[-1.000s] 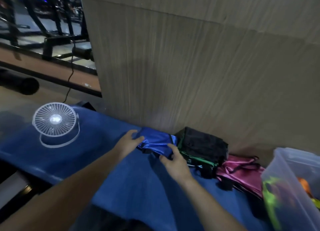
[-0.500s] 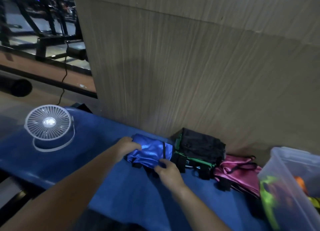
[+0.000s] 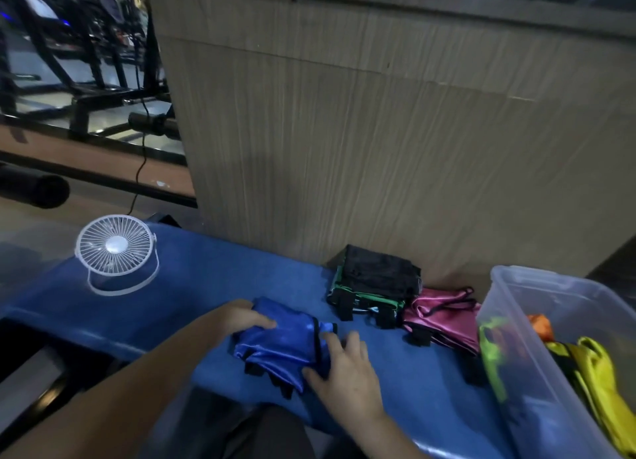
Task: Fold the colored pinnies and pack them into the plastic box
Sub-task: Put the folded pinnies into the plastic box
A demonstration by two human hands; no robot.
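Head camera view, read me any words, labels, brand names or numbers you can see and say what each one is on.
None can be read.
Blue pinny, plastic box, white fan and wood-grain panel: no print shows on any of them.
Gym equipment at the upper left: too dark and blurred to tell.
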